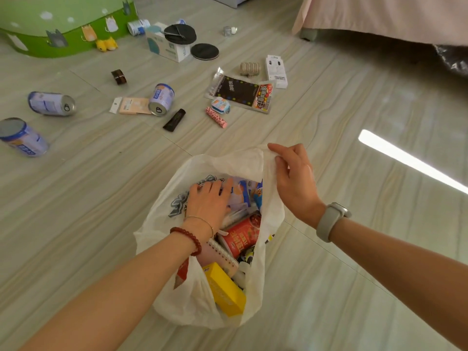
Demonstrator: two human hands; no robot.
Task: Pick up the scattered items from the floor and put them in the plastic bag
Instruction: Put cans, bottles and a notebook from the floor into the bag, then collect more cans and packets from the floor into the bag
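- Ahead of me at the far left corner of the floor (329,249) stands a green round-sided box (38,26) with cat pictures along its rim.
- At the far right edge is a bed (379,16) under a pink cover.
- A bright strip of light (410,160) reflects on the tiles to my right.

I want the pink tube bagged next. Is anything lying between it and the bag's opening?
Nothing visible does. The pink tube lies on bare floor beyond the plastic bag. The right hand holds the bag's far rim up, and the left hand rests on the items inside the mouth.
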